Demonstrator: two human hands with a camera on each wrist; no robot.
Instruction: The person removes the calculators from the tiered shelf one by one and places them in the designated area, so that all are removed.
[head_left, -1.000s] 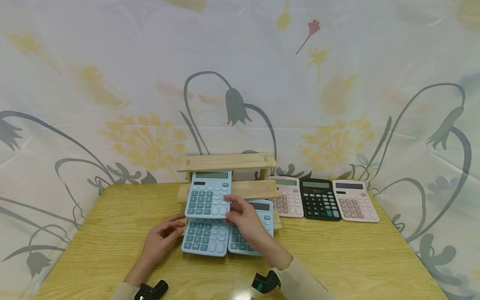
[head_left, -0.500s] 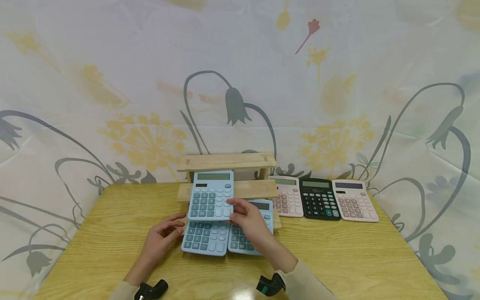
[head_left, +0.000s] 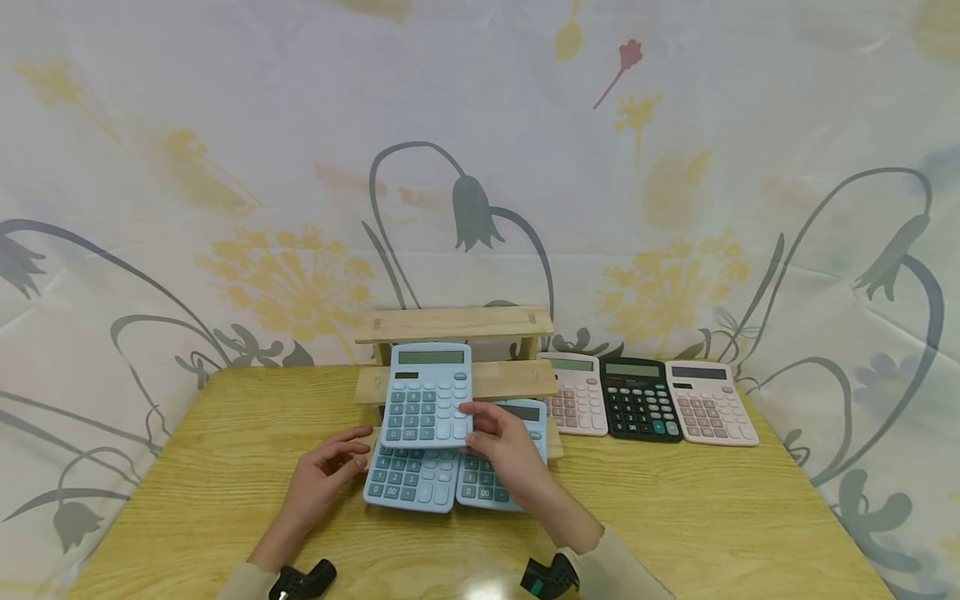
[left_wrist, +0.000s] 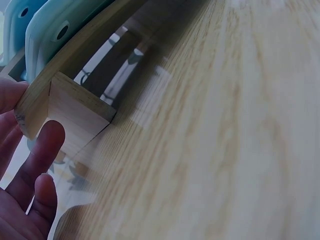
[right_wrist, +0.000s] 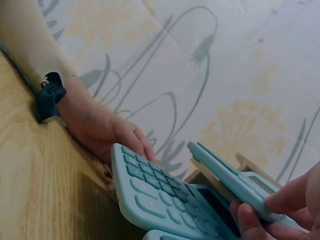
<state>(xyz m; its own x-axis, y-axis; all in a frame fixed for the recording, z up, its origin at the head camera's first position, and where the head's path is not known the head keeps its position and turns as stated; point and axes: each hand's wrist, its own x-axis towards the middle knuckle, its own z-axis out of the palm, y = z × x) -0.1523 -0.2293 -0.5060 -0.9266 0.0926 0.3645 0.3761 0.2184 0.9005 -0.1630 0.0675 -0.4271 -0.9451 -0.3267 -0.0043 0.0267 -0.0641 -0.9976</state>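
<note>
My right hand (head_left: 502, 442) pinches a light blue calculator (head_left: 429, 392) by its lower right edge, thumb and fingers on either side. It is raised and tilted in front of a stepped wooden rack (head_left: 517, 379). Two more light blue calculators lean on the lowest step, a left one (head_left: 411, 479) partly covered by the held one and a right one (head_left: 487, 492) partly behind my right hand. My left hand (head_left: 322, 475) is at the rack's left end, fingers loosely bent. In the left wrist view, fingertips (left_wrist: 12, 95) meet the wooden end (left_wrist: 37, 105).
To the right of the rack, a pink calculator (head_left: 577, 400), a black one (head_left: 641, 400) and a pale pink one (head_left: 712, 404) stand in a row on the wood-grain table (head_left: 675, 517). A floral cloth (head_left: 480, 108) hangs behind.
My right hand has shifted the held calculator slightly right and a little toward me, and it sits straighter now. My left hand and the other calculators have stayed in place.
</note>
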